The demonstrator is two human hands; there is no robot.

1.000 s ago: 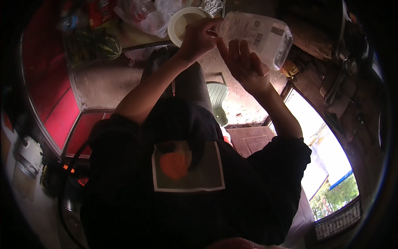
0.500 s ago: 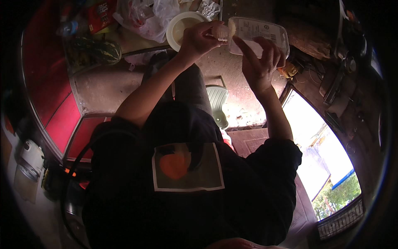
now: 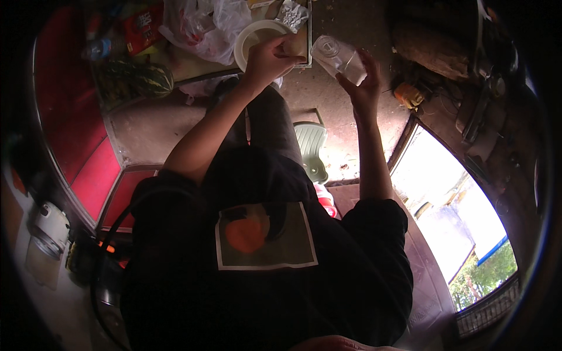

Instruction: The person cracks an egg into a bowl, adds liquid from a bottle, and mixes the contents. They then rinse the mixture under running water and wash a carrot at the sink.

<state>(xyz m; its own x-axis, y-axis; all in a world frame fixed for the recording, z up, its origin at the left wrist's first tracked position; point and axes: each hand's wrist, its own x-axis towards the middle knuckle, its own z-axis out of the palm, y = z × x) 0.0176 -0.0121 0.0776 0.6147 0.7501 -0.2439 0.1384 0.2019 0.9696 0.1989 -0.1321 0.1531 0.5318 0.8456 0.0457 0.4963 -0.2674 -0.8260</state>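
My right hand [image 3: 362, 82] grips a clear plastic jar [image 3: 338, 57], tilted with its round mouth pointing up-left. My left hand [image 3: 270, 58] hovers over the rim of a white bowl [image 3: 253, 36], fingers curled; I cannot see whether anything is inside them. The two hands are a short gap apart. Both forearms reach away from my dark shirt and dark trousers [image 3: 275, 126] below.
On the ground beyond the hands lie a white plastic bag [image 3: 205, 26], a crumpled foil packet [image 3: 293, 13], a red packet [image 3: 143, 26] and a striped green gourd [image 3: 146, 79]. A pale green stool [image 3: 310, 143] stands by my leg. A bright doorway [image 3: 451, 216] is on the right.
The hands were together at the jar's mouth. Now they have parted: the jar has swung lower and to the right, and my left hand has stayed over the bowl.
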